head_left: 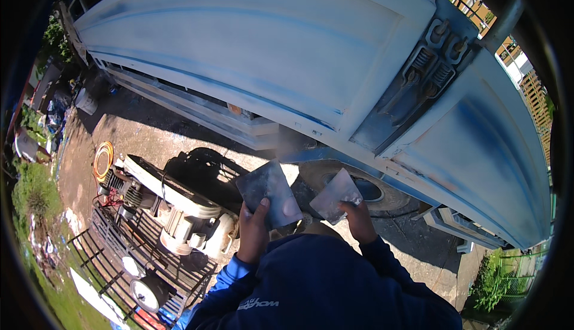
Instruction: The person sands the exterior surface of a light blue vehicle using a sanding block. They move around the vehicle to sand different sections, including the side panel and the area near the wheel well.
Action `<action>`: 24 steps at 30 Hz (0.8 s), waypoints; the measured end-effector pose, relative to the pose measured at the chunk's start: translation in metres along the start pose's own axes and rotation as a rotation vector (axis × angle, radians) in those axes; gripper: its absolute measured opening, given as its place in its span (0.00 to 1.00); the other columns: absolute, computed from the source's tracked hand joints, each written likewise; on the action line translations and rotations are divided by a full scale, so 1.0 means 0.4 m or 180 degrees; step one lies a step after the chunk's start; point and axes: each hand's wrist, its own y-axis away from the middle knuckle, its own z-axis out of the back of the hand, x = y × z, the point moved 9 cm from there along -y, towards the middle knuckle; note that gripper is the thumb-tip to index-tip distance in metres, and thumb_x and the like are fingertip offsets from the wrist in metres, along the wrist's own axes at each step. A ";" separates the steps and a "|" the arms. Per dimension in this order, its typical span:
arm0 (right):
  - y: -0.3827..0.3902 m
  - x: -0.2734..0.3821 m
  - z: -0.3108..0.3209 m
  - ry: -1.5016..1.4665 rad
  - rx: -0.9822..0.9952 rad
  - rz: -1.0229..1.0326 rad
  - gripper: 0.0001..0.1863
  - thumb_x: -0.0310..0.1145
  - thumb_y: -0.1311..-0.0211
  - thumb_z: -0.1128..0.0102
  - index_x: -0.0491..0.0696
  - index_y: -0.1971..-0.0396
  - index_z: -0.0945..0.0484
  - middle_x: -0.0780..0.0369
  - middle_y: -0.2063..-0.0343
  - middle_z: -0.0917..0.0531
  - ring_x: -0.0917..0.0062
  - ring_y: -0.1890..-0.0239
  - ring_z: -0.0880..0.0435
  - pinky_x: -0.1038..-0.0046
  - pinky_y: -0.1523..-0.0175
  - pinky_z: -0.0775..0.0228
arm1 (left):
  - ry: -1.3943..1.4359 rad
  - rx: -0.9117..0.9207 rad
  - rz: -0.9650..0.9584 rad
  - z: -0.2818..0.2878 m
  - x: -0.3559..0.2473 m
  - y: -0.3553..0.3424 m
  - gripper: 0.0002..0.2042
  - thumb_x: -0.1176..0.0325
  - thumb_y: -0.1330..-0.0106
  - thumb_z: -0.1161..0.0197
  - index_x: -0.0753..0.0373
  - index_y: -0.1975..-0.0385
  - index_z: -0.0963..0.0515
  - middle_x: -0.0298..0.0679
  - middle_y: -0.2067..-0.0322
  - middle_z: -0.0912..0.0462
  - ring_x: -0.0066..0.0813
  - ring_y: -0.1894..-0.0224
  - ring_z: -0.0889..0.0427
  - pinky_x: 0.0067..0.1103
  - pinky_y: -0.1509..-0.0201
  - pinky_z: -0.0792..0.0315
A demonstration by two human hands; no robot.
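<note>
My left hand (255,228) is closed on a dark grey rectangular putty plate (267,186), thumb on its upper face. A pinkish dab of what looks like putty (290,207) lies near the plate's right corner. A smaller, lighter grey putty spreader (335,197) is gripped by my right hand (359,219) at its lower right corner, and its face looks smeared. The two flat pieces are held apart, side by side in front of my body. Beyond them stands a truck's side panel (239,49), white with blue patches; neither hand touches it.
The truck's wheel (365,192) sits just beyond my right hand. An air compressor (191,222) stands at the left, by a black metal rack (113,252). A coiled orange hose (103,159) lies on the concrete. Spring latches (424,67) are set into the truck's side.
</note>
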 end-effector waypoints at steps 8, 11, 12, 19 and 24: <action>0.116 0.178 -0.223 0.2437 0.0312 0.1629 0.21 0.23 0.37 0.44 0.48 0.43 0.24 0.59 0.47 0.22 0.67 0.44 0.24 0.67 0.40 0.32 | 0.0194 0.0113 0.0173 0.107 0.018 -0.004 0.16 0.67 0.26 0.44 0.66 0.43 0.29 0.39 0.52 0.21 0.25 0.53 0.20 0.25 0.46 0.25; 0.144 0.285 -0.423 0.4476 0.1069 0.2839 0.25 0.24 0.43 0.40 0.55 0.43 0.23 0.61 0.43 0.25 0.65 0.38 0.29 0.59 0.35 0.37 | -0.0452 0.0391 -0.0168 0.087 -0.047 0.010 0.16 0.67 0.25 0.46 0.68 0.43 0.29 0.40 0.55 0.19 0.24 0.55 0.20 0.24 0.50 0.25; 0.144 0.284 -0.453 0.4664 0.1135 0.2921 0.25 0.25 0.45 0.39 0.56 0.45 0.21 0.62 0.43 0.24 0.65 0.38 0.29 0.57 0.33 0.39 | -0.0710 0.0417 -0.0346 0.084 -0.064 0.018 0.15 0.68 0.25 0.46 0.68 0.43 0.29 0.40 0.56 0.18 0.25 0.55 0.20 0.24 0.51 0.26; 0.234 0.198 -0.570 0.4327 0.1942 0.2845 0.24 0.26 0.48 0.39 0.56 0.47 0.20 0.63 0.42 0.25 0.66 0.37 0.29 0.50 0.30 0.46 | -0.1330 -0.0101 -0.1216 0.090 -0.204 0.037 0.14 0.68 0.24 0.48 0.69 0.44 0.29 0.48 0.59 0.17 0.31 0.59 0.18 0.26 0.54 0.26; 0.204 0.209 -0.472 0.3493 0.1531 0.2379 0.31 0.27 0.51 0.28 0.56 0.43 0.24 0.57 0.38 0.31 0.59 0.34 0.32 0.50 0.33 0.38 | -0.1035 0.0047 -0.1223 0.076 -0.254 0.039 0.15 0.67 0.24 0.47 0.70 0.44 0.30 0.46 0.58 0.18 0.29 0.57 0.18 0.24 0.54 0.26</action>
